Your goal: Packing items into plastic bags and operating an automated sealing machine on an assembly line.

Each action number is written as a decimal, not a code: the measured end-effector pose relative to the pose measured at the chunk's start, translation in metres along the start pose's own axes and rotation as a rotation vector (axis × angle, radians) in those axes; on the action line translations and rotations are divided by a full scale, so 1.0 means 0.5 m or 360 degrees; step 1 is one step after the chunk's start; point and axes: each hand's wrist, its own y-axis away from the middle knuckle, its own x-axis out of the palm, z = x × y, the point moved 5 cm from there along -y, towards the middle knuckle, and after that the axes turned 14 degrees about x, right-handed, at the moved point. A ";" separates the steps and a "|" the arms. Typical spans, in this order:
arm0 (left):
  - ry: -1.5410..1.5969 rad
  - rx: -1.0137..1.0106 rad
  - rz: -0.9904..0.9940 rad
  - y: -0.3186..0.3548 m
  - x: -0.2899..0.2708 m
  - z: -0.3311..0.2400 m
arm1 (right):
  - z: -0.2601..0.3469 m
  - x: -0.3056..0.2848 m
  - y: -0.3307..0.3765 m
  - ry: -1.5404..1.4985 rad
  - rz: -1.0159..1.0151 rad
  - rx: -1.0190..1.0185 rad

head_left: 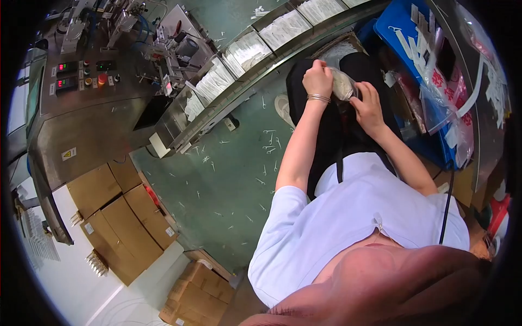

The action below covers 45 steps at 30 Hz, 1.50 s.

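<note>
Above my lap is a small clear plastic bag with pale, whitish contents that I cannot make out. My left hand, with thin bangles at its wrist, is closed on the bag's upper left side. At the bag's lower right edge, the thumb and curled fingers of my right hand grip the plastic. Part of the bag is covered by my fingers.
A metal conveyor with compartments of thin white sticks runs across the front. A blue bin with white pieces and plastic bags stands at right. A control-panel machine and cardboard boxes are at left. Small white pieces litter the green floor.
</note>
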 end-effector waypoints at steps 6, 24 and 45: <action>0.0059 0.0060 0.0127 -0.006 0.030 -0.026 | -0.064 0.038 0.035 -0.0521 0.0069 0.0612; 0.0388 -0.0107 0.0014 -0.016 0.039 0.053 | -0.037 0.061 0.041 -0.0708 0.0085 0.0572; 0.3924 -0.1951 0.0037 0.288 0.174 -0.102 | -0.062 0.081 0.000 -0.0330 0.0634 0.1036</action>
